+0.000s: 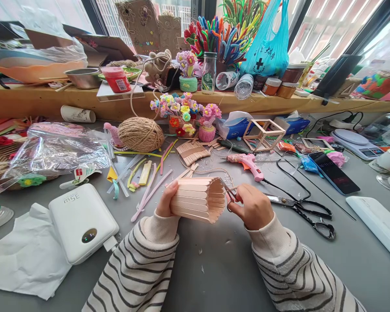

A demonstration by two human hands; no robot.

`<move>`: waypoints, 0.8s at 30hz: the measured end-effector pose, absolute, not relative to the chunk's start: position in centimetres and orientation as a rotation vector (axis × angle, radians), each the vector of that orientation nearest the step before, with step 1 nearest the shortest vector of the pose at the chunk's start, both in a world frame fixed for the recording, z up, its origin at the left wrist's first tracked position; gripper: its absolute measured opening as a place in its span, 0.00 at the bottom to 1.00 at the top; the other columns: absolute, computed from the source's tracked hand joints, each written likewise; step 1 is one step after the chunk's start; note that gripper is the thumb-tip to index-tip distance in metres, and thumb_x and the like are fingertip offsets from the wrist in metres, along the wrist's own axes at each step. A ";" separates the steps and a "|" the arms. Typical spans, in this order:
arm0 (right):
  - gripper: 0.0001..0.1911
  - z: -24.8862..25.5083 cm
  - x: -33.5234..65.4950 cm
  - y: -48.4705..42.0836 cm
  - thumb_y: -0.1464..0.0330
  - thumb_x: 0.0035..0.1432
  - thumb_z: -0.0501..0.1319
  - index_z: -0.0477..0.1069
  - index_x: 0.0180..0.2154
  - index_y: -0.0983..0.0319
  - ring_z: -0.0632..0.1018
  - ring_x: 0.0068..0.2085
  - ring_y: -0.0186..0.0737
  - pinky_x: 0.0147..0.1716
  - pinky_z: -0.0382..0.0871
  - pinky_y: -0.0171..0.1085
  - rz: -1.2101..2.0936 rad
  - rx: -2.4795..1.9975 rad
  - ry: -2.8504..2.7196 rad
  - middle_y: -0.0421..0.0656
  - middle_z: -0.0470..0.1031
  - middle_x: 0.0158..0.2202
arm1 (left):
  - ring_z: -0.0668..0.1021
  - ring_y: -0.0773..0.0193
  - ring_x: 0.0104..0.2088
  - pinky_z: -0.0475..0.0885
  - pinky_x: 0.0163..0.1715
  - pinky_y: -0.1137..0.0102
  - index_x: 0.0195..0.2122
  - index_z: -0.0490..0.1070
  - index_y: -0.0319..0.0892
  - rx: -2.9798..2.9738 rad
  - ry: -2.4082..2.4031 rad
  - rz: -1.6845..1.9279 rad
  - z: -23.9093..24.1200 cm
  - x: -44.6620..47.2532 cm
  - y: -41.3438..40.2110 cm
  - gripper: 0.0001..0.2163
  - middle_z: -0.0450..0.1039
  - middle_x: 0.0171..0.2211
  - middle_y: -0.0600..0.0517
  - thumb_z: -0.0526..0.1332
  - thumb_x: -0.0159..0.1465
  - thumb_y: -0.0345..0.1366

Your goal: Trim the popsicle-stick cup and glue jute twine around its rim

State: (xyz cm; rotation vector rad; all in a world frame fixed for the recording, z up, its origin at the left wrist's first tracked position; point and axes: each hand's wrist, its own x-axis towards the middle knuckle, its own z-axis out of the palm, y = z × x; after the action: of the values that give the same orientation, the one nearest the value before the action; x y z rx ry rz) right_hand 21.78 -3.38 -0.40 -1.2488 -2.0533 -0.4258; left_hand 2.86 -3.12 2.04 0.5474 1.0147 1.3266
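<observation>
Striped sleeves [136,264] at bottom cross a grey table [211,281]; at centre the left hand [167,202] grips a wooden cup [193,200], the right hand [255,208] grasps scissors [230,191] at its rim; windows [328,24] at top

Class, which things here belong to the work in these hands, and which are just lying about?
Belonging to the job:
craft-stick cup, in the left hand
small scissors, in the right hand
probably the matching craft sticks

Apparently lying about:
power bank
phone
white scale
twine ball
</observation>
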 end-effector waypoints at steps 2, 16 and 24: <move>0.13 -0.4 21.8 -3.4 0.69 0.53 0.53 0.56 0.18 0.59 0.60 0.20 0.33 0.21 0.54 0.34 -0.448 -1.247 -2.050 0.37 0.58 0.16 | 0.75 0.60 0.21 0.68 0.21 0.70 0.27 0.74 0.36 0.522 1.025 1.341 1.9 2.8 -3.0 0.17 0.73 0.19 0.50 0.60 0.47 0.46; 0.12 -0.1 21.8 -3.7 0.71 0.52 0.54 0.57 0.18 0.59 0.61 0.20 0.34 0.22 0.54 0.34 -0.475 -1.216 -2.025 0.37 0.59 0.16 | 0.76 0.62 0.23 0.69 0.25 0.71 0.27 0.74 0.36 0.524 0.988 1.343 2.2 2.9 -3.1 0.16 0.75 0.22 0.50 0.61 0.48 0.47; 0.12 1.9 21.0 -4.0 0.64 0.52 0.56 0.60 0.20 0.60 0.63 0.23 0.35 0.23 0.55 0.34 -0.526 -1.274 -1.975 0.40 0.62 0.18 | 0.77 0.53 0.35 0.71 0.36 0.65 0.34 0.73 0.36 0.578 0.842 1.365 0.8 2.3 -2.7 0.22 0.77 0.31 0.46 0.59 0.45 0.50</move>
State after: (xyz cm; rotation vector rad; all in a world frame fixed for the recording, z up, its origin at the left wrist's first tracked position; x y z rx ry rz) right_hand 21.04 -3.97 1.88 -1.2740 -1.9747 -0.5259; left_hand 2.26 -2.70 0.76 0.5779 0.8421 1.3646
